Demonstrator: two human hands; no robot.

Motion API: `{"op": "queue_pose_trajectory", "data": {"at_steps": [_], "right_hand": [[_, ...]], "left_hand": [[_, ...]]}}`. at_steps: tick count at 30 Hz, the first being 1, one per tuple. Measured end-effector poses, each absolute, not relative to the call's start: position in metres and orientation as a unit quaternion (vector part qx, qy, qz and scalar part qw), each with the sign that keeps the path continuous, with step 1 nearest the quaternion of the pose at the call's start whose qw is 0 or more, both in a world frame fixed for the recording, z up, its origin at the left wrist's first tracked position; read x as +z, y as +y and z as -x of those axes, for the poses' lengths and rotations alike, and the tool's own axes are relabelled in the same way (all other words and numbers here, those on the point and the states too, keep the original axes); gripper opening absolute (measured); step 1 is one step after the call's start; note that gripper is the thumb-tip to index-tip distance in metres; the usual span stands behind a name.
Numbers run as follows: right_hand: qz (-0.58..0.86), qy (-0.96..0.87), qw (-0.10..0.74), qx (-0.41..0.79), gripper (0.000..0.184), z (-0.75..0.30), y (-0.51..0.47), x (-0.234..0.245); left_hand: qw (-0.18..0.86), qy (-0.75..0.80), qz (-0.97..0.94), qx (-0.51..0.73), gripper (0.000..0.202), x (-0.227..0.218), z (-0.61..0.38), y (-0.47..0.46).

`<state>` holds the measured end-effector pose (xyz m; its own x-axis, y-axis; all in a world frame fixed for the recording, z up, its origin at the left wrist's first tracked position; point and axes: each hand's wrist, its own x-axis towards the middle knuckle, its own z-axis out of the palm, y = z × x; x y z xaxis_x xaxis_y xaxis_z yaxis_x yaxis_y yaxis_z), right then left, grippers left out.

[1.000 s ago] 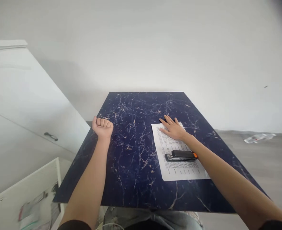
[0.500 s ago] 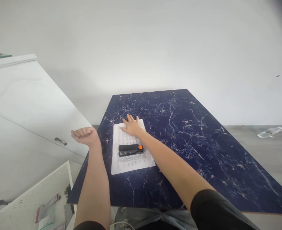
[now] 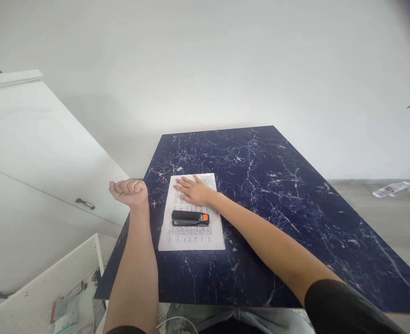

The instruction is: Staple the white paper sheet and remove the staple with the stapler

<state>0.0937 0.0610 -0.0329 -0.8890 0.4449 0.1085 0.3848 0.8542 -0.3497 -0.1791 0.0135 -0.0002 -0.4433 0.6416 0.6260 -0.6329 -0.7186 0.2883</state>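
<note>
A printed sheet of paper (image 3: 191, 234) lies on the left part of a dark blue marbled table (image 3: 278, 199). A black stapler with an orange end (image 3: 190, 217) rests across the sheet. My right hand (image 3: 194, 190) lies flat on the sheet's far end, fingers stretched out, just beyond the stapler. My left hand (image 3: 129, 192) is curled into a fist at the table's left edge, left of the paper, and nothing shows in it.
A white cabinet with a dark handle (image 3: 85, 203) stands to the left. A white open drawer or box with papers (image 3: 66, 301) sits at the lower left. A crumpled plastic bottle (image 3: 396, 188) lies on the grey floor at the right.
My right hand has slid the paper and stapler from the table's right-middle to its left side. The view has swung too. My left fist has stayed closed by the left edge.
</note>
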Motion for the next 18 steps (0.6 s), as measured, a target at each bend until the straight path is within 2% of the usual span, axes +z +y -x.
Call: {"op": "queue_pose_trajectory", "data": {"at_steps": [5, 13, 18], "right_hand": [[0.237, -0.955, 0.088, 0.155, 0.063, -0.164, 0.082, -0.029], [0.285, -0.942, 0.087, 0.155, 0.063, -0.231, 0.098, -0.027], [0.282, -0.943, 0.084, 0.153, 0.063, -0.232, 0.096, -0.028]], "left_hand": [[0.414, 0.073, -0.356, 0.835, 0.069, 0.0, 0.158, 0.018], [0.619, 0.196, -0.276, 0.708, 0.061, 0.013, 0.056, 0.022], [0.625, 0.224, -0.252, 0.704, 0.059, 0.013, 0.031, 0.023]]}}
